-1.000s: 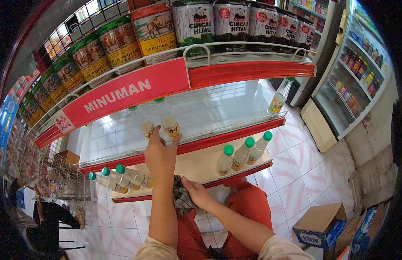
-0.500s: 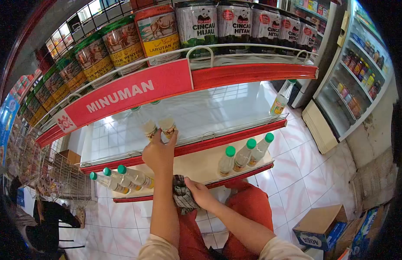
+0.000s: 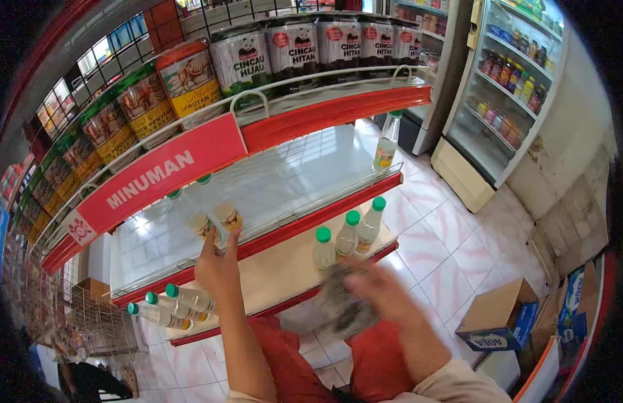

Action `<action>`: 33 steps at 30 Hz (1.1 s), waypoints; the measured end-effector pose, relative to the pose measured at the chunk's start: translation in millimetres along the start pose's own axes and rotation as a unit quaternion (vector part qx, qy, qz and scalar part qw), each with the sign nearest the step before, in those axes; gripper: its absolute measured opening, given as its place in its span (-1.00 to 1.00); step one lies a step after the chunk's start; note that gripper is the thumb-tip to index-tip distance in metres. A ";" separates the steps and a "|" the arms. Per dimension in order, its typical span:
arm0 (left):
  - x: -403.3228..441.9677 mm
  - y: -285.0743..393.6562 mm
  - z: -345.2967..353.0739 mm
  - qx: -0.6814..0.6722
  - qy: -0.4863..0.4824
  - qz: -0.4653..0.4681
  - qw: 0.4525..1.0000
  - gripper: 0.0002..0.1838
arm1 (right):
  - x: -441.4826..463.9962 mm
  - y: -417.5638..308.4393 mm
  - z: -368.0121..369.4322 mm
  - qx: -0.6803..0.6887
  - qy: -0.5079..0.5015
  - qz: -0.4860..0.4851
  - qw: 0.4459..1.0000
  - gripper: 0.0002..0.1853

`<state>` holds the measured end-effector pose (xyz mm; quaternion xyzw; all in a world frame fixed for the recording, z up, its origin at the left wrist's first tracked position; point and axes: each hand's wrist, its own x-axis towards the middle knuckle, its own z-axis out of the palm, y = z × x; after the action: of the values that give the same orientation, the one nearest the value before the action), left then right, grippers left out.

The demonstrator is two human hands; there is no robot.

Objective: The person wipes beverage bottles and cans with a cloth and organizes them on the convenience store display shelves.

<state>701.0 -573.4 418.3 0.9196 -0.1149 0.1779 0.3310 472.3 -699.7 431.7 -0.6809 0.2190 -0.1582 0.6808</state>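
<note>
On the upper shelf [image 3: 271, 181], two clear bottles with green caps stand under the MINUMAN sign [image 3: 157, 171]. The fingers of my left hand [image 3: 217, 265] are closed round the lower part of the nearer bottle [image 3: 227, 216], against the other bottle [image 3: 201, 225]. My right hand [image 3: 382, 285], blurred by motion, grips a dark checked cloth [image 3: 345, 302] in front of the lower shelf's right end. Close behind the cloth is a group of green-capped bottles [image 3: 347, 235]. More such bottles [image 3: 180, 305] sit at the lower shelf's left end.
Drink cans [image 3: 241, 64] line the top shelf behind a wire rail. A single bottle [image 3: 386, 144] stands at the upper shelf's right end. To the right are a glass-door fridge [image 3: 506, 87] and an open carton [image 3: 496, 316]. A wire basket [image 3: 100, 322] is at lower left.
The view has shifted, so the shelves appear further left. My right hand has swung right with the cloth, away from my left forearm. My left hand remains at the two bottles.
</note>
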 end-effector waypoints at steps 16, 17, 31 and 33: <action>-127.4 -38.2 10.5 -0.381 -0.335 -0.125 0.853 -0.69 | 185.4 -57.3 -162.0 -0.545 0.164 -0.189 0.800 -0.39; -127.9 -39.5 12.0 -0.379 -0.334 -0.085 0.859 -0.69 | 176.9 -55.8 -154.4 -0.580 0.148 -0.169 0.783 -0.39; -119.2 -50.2 -0.5 -0.740 -0.407 -0.159 0.511 -0.28 | 16.0 -99.2 38.6 -0.447 -0.126 -0.280 0.840 -0.15; -123.0 -62.3 -0.7 -0.692 -0.440 -0.215 0.529 -0.38 | 21.0 -81.4 55.6 -0.445 -0.154 -0.235 0.850 -0.10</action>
<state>609.3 -514.4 333.8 0.3607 -0.1317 -0.4615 0.7997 525.6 -664.7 509.8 -0.9578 -0.0084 -0.0917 0.2724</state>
